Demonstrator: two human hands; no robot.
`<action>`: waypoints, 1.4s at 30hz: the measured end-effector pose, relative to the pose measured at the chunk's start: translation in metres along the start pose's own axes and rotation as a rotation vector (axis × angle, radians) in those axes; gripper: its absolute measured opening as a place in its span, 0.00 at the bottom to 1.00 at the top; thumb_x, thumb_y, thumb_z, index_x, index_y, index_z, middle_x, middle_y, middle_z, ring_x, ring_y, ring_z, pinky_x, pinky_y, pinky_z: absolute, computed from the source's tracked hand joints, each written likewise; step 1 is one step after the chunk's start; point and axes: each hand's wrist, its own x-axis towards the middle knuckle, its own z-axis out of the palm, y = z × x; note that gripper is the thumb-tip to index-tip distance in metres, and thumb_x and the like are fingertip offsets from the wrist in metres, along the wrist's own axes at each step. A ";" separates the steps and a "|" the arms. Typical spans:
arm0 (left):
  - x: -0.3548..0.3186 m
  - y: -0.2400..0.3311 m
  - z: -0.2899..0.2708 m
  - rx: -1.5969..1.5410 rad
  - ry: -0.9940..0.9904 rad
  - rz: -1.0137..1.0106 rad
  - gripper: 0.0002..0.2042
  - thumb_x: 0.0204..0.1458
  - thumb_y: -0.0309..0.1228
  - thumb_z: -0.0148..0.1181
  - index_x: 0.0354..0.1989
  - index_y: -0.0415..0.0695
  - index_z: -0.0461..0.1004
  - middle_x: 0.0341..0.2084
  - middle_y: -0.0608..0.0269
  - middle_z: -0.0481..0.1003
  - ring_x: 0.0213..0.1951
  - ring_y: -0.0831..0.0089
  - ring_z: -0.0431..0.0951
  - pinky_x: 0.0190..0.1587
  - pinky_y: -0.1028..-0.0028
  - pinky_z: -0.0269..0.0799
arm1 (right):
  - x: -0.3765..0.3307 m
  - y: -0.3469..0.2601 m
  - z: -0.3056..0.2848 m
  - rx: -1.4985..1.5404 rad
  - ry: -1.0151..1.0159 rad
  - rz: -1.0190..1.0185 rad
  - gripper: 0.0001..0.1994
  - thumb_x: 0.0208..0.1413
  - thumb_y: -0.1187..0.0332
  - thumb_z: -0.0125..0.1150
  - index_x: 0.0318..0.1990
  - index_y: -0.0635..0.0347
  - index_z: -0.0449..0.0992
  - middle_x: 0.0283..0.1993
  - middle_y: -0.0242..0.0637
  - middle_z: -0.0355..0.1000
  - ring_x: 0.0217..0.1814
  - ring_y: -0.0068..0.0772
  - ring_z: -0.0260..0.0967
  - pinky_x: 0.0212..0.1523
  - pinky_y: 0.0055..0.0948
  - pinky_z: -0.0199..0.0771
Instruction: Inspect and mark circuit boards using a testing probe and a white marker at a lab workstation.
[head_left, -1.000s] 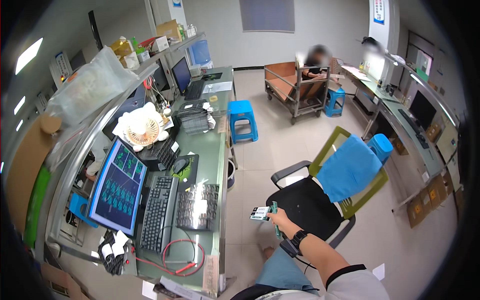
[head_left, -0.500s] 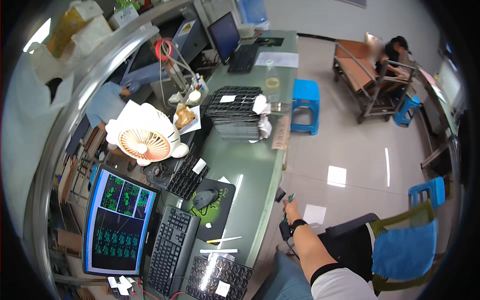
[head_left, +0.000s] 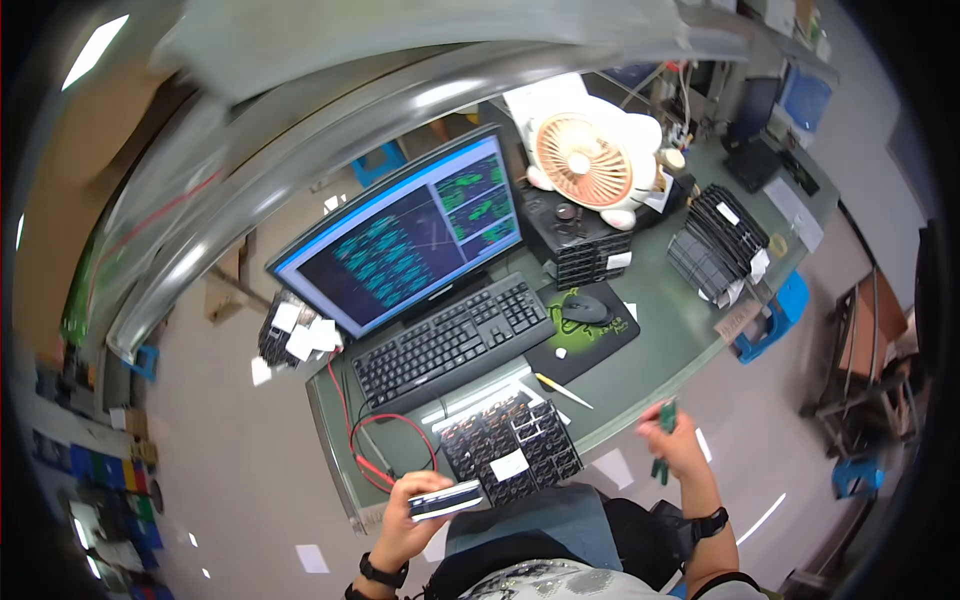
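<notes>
My left hand [head_left: 405, 515] is closed around a flat, dark rectangular device with pale edges [head_left: 446, 501], held just in front of the desk's near edge. Out past the desk's front edge on the right, my right hand [head_left: 672, 440] grips a narrow green piece [head_left: 661, 472] whose ends stick out above and below the fingers; its exact kind is too blurred to tell. Between the hands, a black compartment tray [head_left: 550, 440] with small parts in its cells and a white label lies at the desk's front edge. Both wrists wear black bands.
Behind the tray are a black keyboard [head_left: 450, 340], a monitor [head_left: 400, 240] and a mouse [head_left: 586, 310] on its pad. A pencil-like stick [head_left: 565, 391] and a red cable [head_left: 395, 416] lie nearby. A white fan [head_left: 585, 160] and stacked black trays [head_left: 715, 245] stand farther right.
My view has swung left to face the monitor. My left hand has come into view holding the dark device. My right hand still holds the green piece beside the desk.
</notes>
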 end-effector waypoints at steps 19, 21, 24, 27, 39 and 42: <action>-0.063 -0.011 -0.046 -0.199 -0.317 -0.136 0.25 0.47 0.26 0.64 0.51 0.41 0.56 0.39 0.60 0.69 0.42 0.76 0.71 0.44 0.74 0.68 | -0.091 -0.131 0.221 -1.140 -0.685 -1.106 0.18 0.35 0.67 0.69 0.39 0.48 0.74 0.32 0.31 0.60 0.22 0.33 0.68 0.21 0.31 0.68; -0.062 -0.004 -0.050 -0.195 -0.390 -0.241 0.27 0.48 0.29 0.63 0.52 0.41 0.54 0.39 0.57 0.69 0.42 0.75 0.71 0.44 0.73 0.68 | -0.092 -0.135 0.219 -1.225 -0.718 -1.040 0.17 0.36 0.66 0.69 0.37 0.49 0.74 0.32 0.31 0.61 0.22 0.33 0.68 0.20 0.31 0.68; -0.060 -0.006 -0.046 -0.107 -0.414 -0.177 0.30 0.46 0.32 0.66 0.52 0.40 0.53 0.40 0.55 0.69 0.43 0.74 0.70 0.45 0.72 0.68 | -0.091 -0.139 0.221 -1.330 -0.774 -0.951 0.13 0.40 0.64 0.68 0.33 0.51 0.73 0.34 0.32 0.62 0.23 0.34 0.70 0.19 0.33 0.69; -0.062 -0.016 -0.036 -0.222 -0.481 -0.266 0.39 0.42 0.33 0.69 0.58 0.35 0.47 0.46 0.55 0.67 0.48 0.72 0.67 0.51 0.71 0.64 | -0.089 -0.137 0.221 -1.390 -0.847 -0.928 0.09 0.43 0.65 0.65 0.32 0.54 0.73 0.34 0.33 0.63 0.24 0.36 0.72 0.20 0.34 0.70; -0.071 -0.036 -0.034 -0.517 -0.449 -0.472 0.38 0.44 0.30 0.67 0.62 0.38 0.52 0.47 0.62 0.68 0.50 0.76 0.67 0.54 0.73 0.64 | -0.016 -0.148 0.172 -0.642 -0.901 -0.574 0.05 0.51 0.71 0.65 0.30 0.61 0.74 0.28 0.33 0.69 0.31 0.27 0.68 0.30 0.28 0.67; -0.087 -0.062 -0.038 -0.542 -0.350 -0.466 0.27 0.44 0.30 0.66 0.53 0.35 0.66 0.46 0.56 0.75 0.49 0.69 0.74 0.53 0.70 0.68 | 0.000 -0.151 0.155 -0.425 -0.681 -0.260 0.04 0.51 0.73 0.63 0.28 0.62 0.74 0.24 0.25 0.66 0.22 0.15 0.58 0.22 0.18 0.56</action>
